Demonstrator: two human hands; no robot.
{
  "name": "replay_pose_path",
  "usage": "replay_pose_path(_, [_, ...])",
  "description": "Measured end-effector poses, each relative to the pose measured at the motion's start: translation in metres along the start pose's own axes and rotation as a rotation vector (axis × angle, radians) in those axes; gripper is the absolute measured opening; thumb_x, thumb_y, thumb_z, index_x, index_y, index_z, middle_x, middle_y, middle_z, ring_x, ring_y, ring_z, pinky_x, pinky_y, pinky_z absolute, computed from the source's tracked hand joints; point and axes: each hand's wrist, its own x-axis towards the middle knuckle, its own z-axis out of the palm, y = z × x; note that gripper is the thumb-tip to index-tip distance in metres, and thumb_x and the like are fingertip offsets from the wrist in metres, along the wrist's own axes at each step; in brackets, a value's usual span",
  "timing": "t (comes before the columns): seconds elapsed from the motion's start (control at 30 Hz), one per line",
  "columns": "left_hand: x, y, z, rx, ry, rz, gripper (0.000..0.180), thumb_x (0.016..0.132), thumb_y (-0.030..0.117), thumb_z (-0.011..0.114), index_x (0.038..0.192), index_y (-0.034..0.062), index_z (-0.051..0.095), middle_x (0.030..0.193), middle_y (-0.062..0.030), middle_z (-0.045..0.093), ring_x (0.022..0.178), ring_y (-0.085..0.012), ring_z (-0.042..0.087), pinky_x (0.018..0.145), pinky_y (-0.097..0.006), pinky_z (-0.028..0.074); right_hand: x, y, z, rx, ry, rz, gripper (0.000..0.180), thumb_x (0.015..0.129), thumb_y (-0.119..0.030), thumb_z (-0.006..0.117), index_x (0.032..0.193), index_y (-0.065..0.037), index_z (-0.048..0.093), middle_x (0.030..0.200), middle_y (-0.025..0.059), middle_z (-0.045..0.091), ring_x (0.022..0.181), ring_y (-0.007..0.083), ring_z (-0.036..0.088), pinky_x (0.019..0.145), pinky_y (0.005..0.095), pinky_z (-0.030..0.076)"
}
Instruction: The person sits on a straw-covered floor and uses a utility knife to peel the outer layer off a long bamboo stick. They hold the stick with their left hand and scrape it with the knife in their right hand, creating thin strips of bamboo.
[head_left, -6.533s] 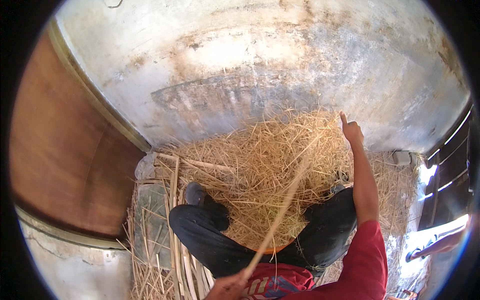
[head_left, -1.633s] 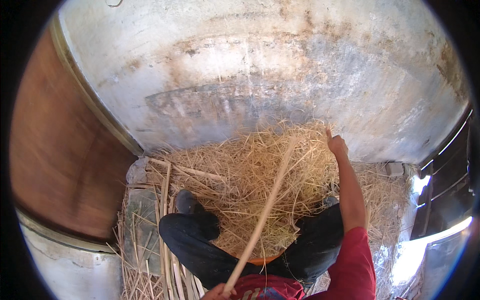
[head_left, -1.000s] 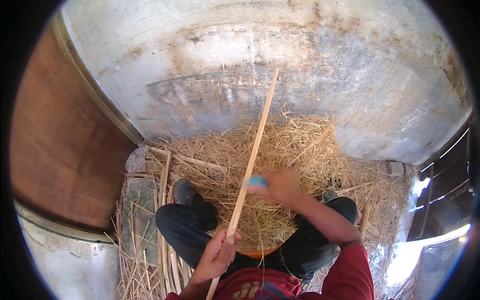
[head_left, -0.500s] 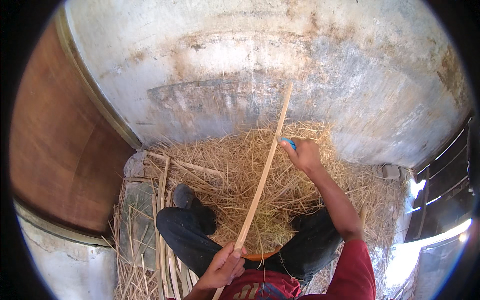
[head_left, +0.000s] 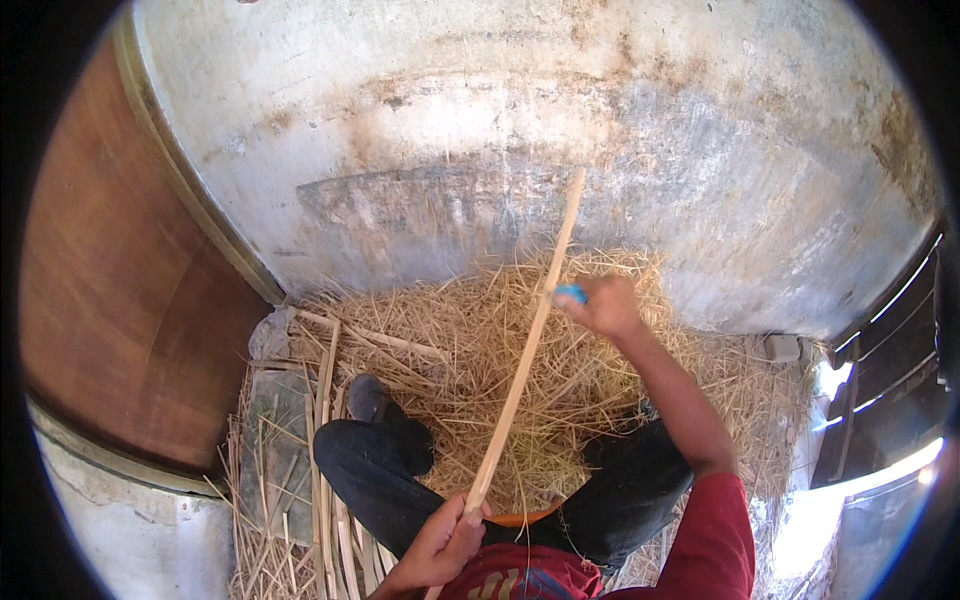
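My left hand point(head_left: 443, 541) grips the near end of a long pale wooden stick point(head_left: 525, 345) that slants up and away over my lap. My right hand point(head_left: 603, 305) is closed on a small blue-handled tool point(head_left: 570, 293) pressed against the stick about two thirds of the way up. The tool's blade is hidden. A heap of thin straw-like shavings point(head_left: 470, 370) lies on the ground between my dark-trousered legs point(head_left: 375, 480) and the wall.
A stained whitewashed wall point(head_left: 520, 130) rises just beyond the heap. A brown wooden door point(head_left: 130, 310) stands at the left. Several split strips point(head_left: 325, 470) lie along my left leg beside a flat stone point(head_left: 275, 440). Metal bars point(head_left: 890, 350) are at the right.
My right hand came back from the far side of the heap, took the blue tool to the stick and has slid along it, now a little lower. The stick tilted more upright.
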Motion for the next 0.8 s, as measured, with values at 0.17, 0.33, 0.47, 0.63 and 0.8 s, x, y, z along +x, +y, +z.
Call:
replay_pose_path(0.17, [-0.024,-0.006,-0.001,0.119,-0.042,-0.163,0.025,0.098,0.03,0.044,0.107,0.0072,0.045,0.072,0.004,0.043,0.061,-0.0031,0.04,0.051,-0.021,0.034,0.035,0.09,0.0,-0.075,-0.024,0.354,0.073,0.088,-0.072,0.025,0.085,-0.013,0.069,0.052,0.0022,0.051,0.05,0.0141,0.052,0.041,0.0303,0.041])
replay_pose_path(0.33, [-0.045,-0.03,-0.01,0.434,0.057,-0.2,0.027,0.097,0.035,0.046,0.094,0.0085,0.049,0.079,-0.0005,0.047,0.073,-0.0113,0.047,0.068,-0.027,0.043,0.002,0.194,0.012,-0.132,0.227,0.698,0.079,0.086,-0.074,0.026,0.076,-0.007,0.066,0.065,0.0112,0.06,0.064,0.0216,0.061,0.06,0.0408,0.05])
replay_pose_path(0.47, [-0.019,-0.036,-0.033,0.395,0.156,-0.051,0.025,0.099,0.02,0.04,0.116,0.0035,0.048,0.06,0.0039,0.043,0.049,-0.003,0.04,0.044,-0.018,0.032,-0.011,0.077,0.011,0.052,-0.386,0.405,0.083,0.084,-0.077,0.026,0.077,-0.005,0.067,0.064,0.0131,0.06,0.07,0.0269,0.064,0.071,0.0447,0.049])
replay_pose_path(0.63, [0.03,0.002,-0.015,0.212,0.214,0.07,0.039,0.099,0.02,0.041,0.134,0.0038,0.042,0.055,0.0028,0.045,0.045,-0.0038,0.039,0.042,-0.018,0.031,-0.063,-0.078,-0.01,0.195,-0.366,-0.216,0.066,0.081,-0.07,0.048,0.076,-0.007,0.066,0.054,0.0124,0.057,0.051,0.0272,0.06,0.049,0.0408,0.047])
replay_pose_path(0.8, [0.027,0.007,-0.008,-0.043,0.153,0.026,0.046,0.099,0.016,0.043,0.141,0.0002,0.033,0.059,0.0028,0.043,0.048,-0.0035,0.038,0.045,-0.019,0.031,-0.079,-0.096,-0.006,0.306,-0.26,-0.371,0.062,0.079,-0.068,0.052,0.069,-0.008,0.064,0.049,0.0098,0.054,0.044,0.0279,0.057,0.044,0.0395,0.045])
